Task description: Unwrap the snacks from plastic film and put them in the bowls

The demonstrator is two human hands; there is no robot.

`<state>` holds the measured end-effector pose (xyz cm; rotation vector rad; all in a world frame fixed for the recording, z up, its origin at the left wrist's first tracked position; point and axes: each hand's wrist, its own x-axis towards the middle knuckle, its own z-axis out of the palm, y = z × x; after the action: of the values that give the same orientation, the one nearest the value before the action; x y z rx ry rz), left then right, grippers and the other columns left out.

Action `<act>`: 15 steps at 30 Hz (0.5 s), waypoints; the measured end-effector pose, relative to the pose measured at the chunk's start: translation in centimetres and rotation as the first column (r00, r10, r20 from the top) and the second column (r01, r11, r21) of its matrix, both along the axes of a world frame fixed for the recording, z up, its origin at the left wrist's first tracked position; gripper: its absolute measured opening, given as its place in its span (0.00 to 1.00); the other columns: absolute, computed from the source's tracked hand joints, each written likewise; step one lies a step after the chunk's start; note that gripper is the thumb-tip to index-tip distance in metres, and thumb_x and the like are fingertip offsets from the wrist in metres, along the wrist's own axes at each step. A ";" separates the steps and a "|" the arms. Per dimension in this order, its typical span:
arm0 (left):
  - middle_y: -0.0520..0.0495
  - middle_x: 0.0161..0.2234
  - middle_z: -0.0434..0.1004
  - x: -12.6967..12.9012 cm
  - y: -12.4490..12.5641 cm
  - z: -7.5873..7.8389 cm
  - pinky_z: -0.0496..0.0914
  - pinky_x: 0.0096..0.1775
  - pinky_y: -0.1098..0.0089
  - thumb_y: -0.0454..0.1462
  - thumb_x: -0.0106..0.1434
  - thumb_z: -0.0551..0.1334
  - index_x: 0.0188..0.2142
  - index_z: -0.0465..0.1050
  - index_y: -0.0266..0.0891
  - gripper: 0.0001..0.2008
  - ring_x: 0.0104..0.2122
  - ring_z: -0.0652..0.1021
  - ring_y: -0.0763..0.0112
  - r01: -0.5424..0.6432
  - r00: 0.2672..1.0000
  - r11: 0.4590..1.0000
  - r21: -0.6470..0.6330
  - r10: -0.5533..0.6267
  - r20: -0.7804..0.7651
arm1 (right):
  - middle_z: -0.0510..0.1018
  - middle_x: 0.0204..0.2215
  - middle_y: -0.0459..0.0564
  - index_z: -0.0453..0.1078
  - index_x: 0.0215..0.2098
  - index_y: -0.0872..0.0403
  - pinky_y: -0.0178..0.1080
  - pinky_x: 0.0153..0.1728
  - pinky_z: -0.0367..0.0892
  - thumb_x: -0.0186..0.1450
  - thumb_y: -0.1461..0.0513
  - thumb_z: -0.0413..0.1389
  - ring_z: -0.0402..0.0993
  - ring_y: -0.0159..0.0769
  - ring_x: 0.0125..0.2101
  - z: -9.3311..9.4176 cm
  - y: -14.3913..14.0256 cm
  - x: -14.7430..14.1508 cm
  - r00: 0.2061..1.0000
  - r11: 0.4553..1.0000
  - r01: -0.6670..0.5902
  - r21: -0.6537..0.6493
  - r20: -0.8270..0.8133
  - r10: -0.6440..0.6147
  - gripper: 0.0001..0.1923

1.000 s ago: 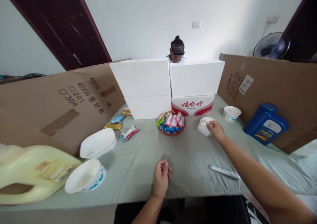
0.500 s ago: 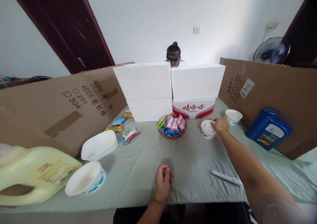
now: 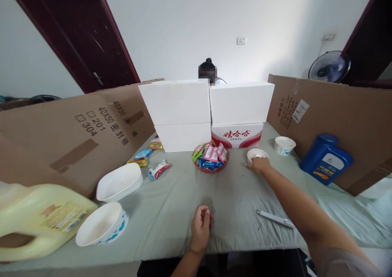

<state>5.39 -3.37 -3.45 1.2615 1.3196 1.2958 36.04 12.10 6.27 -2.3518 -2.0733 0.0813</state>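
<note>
My right hand (image 3: pixel 259 166) reaches far over the grey-green tablecloth (image 3: pixel 171 203) and grips the near side of a small white paper bowl (image 3: pixel 256 153), which has something white inside. The bowl stands just right of a red basket (image 3: pixel 211 170) filled with snack packets. Near the table's front edge, my left hand (image 3: pixel 200 228) rests with its fingers curled and nothing in them. A white utensil (image 3: pixel 274 218) lies between my two arms.
A second small bowl (image 3: pixel 284 145) and a blue jug (image 3: pixel 325 159) are at the right. Two white bowls (image 3: pixel 119 182) (image 3: pixel 102 228) and a yellow jug (image 3: pixel 39 217) are at the left. White boxes (image 3: pixel 183 105) and cardboard walls (image 3: pixel 76 138) enclose the table. A person (image 3: pixel 207 70) sits behind.
My right hand held a crumpled white thing beside the bowl, then touched the bowl's right rim, and now grips its near side. The left hand has stayed put.
</note>
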 end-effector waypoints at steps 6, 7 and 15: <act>0.52 0.23 0.70 0.0 0.0 0.3 0.64 0.24 0.72 0.55 0.62 0.55 0.35 0.66 0.40 0.20 0.20 0.69 0.73 0.035 0.999 0.999 0.012 -0.034 -0.042 | 0.75 0.49 0.61 0.70 0.49 0.57 0.48 0.50 0.54 0.63 0.52 0.55 0.66 0.50 0.51 1.2 -1.9 0.3 0.996 0.992 -0.073 0.102 0.055 0.067 0.21; 0.52 0.24 0.70 0.0 0.0 0.3 0.65 0.24 0.72 0.54 0.62 0.55 0.35 0.66 0.40 0.20 0.20 0.69 0.72 0.039 0.998 0.999 0.009 -0.038 -0.046 | 0.74 0.49 0.61 0.70 0.49 0.57 0.48 0.51 0.53 0.64 0.54 0.54 0.65 0.50 0.52 1.5 -2.4 0.2 0.995 0.988 -0.085 0.131 0.060 0.077 0.20; 0.47 0.29 0.74 0.6 -0.5 0.0 0.68 0.33 0.68 0.44 0.62 0.58 0.36 0.69 0.40 0.10 0.28 0.74 0.67 0.082 0.980 0.992 0.094 -0.063 -0.187 | 0.78 0.38 0.53 0.73 0.40 0.53 0.38 0.41 0.62 0.67 0.59 0.48 0.72 0.39 0.40 -0.9 -8.8 -6.4 0.924 0.923 -0.295 0.248 -0.171 0.342 0.13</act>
<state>6.01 -3.85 -3.46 1.5174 1.3352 1.2314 29.67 3.34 5.37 -1.7805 -2.2101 0.0945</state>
